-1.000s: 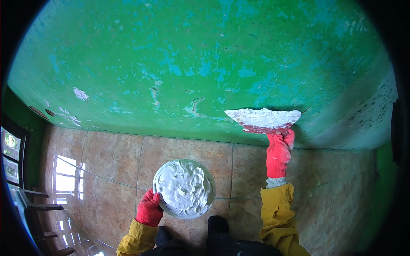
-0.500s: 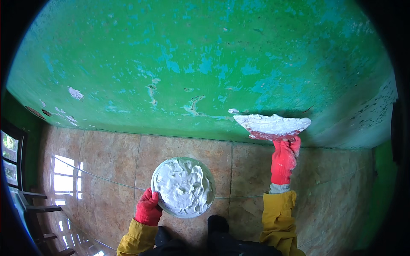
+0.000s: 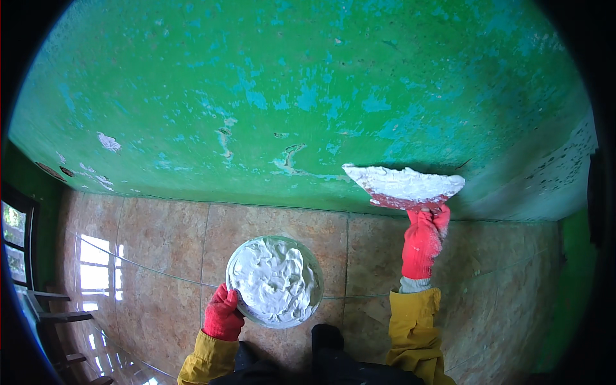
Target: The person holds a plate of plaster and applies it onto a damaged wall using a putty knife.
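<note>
My right hand [image 3: 423,240] in a red knit glove grips a red wide scraper [image 3: 404,204], its blade loaded with thick white paste [image 3: 401,181]. The blade lies at the lower part of the green wall [image 3: 256,77], which has flaked turquoise patches, cracks and small bare spots. My left hand [image 3: 221,313], also red-gloved, holds the edge of a round container [image 3: 234,256] filled with creamy white paste [image 3: 276,282], low over the floor. Both forearms are in yellow sleeves.
Glossy brown tiles [image 3: 167,231] meet the wall along a straight base. A dark-framed window [image 3: 16,237] and wooden chairs [image 3: 64,316] stand at the left. My dark shoe [image 3: 327,337] is below. A corner of green wall [image 3: 571,256] is at the right.
The scraper went right and down from a second ago, exposing a small white dab half a second ago, then rose slightly leftward over that spot. The container has shifted slightly up and left in view.
</note>
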The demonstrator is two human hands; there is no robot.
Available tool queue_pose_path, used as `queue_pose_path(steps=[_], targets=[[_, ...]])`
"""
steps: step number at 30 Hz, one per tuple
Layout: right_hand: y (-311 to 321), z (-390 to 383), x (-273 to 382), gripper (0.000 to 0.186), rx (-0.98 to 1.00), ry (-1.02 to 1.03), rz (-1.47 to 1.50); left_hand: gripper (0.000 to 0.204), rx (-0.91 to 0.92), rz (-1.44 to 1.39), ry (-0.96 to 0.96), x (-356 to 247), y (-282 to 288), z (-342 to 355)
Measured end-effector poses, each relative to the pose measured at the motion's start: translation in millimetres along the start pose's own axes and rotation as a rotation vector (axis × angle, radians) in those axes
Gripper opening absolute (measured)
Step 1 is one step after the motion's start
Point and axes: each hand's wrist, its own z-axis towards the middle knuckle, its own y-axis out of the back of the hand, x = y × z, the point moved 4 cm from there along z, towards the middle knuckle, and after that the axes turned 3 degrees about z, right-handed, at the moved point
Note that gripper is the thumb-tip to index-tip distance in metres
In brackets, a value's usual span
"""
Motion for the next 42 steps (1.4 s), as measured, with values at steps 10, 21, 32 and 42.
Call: queue_pose_path(steps=[10,21,32,42], targets=[[15.6,-0.2,18.1,0.037,-0.069,-0.001,-0.008,0.036,-0.031,0.010,-0.001,-3.2,-4.0,-2.4],[12.5,-10.0,14.3,0.039,0.008,-0.030,0.042,0.030,-0.035,0.004,-0.007,0.0,0.5,-2.4],[-50.1,-50.8,-3.4,0.036,0.167,-0.150,0.101,0.025,-0.056,-0.034,-0.022,-4.5,5.2,-2.2],[-69.2,-56.3,13.0,0.035,0.036,-0.189,0.138,0.025,-0.032,-0.044,-0.029,-6.2,6.6,1.6]])
